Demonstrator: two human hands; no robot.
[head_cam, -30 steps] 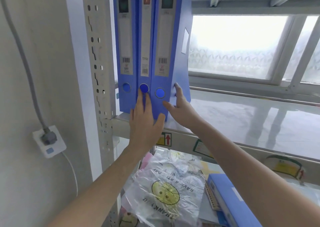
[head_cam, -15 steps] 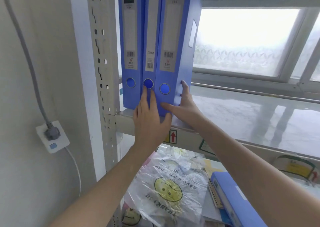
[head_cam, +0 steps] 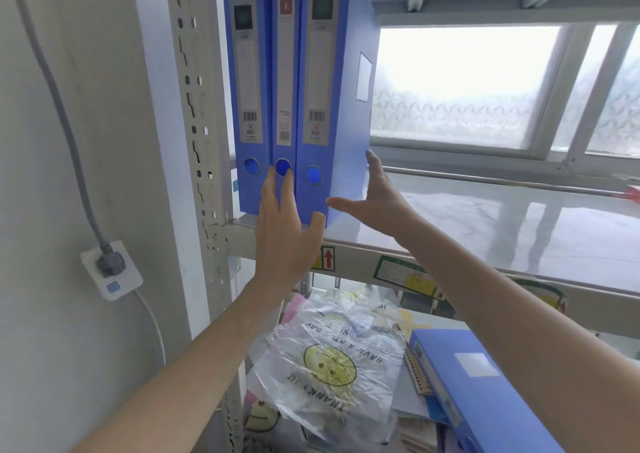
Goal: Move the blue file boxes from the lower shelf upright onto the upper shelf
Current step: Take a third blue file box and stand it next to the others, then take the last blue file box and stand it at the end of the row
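Note:
Three blue file boxes stand upright, side by side, at the left end of the upper shelf: the left box, the narrow middle box and the wide right box. My left hand lies flat against the lower spines of the middle and right boxes, fingers straight. My right hand rests flat on the right box's side near its base, thumb spread out. A fourth blue file box lies flat on the lower shelf at the bottom right, under my right forearm.
A perforated metal shelf post stands just left of the boxes. A clear plastic bag with a smiley face and papers cover the lower shelf. A wall socket with a grey plug is at the left. A window lies behind the shelf.
Both hands stay at the base of the upright boxes. My right thumb has come off the right box's spine and the fingers have straightened along its side.

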